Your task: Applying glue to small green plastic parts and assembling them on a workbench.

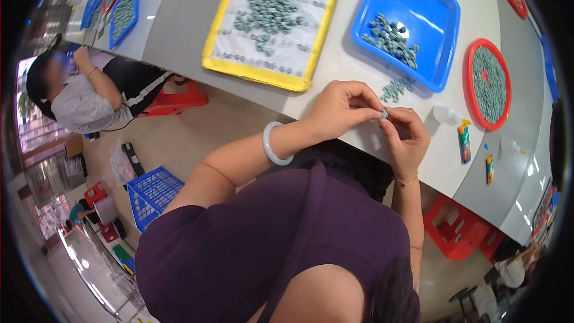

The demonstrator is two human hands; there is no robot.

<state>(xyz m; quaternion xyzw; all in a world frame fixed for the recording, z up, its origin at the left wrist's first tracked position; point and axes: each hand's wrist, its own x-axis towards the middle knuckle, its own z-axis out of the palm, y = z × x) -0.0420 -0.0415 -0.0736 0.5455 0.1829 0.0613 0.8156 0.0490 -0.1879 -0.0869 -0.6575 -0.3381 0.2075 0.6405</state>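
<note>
Left hand (341,109), right hand (411,139): 2 facing pinches

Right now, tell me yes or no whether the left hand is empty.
No, the left hand pinches a small green piece between its thumb and a fingertip.

Table (333,54): white top
Yellow-rimmed tray (257,76): left
Blue tray (412,0): centre
Loose green pieces (396,89): beside blue tray
Red trays (493,127): right
Bottles (445,115), tubes (465,144): near right
</note>
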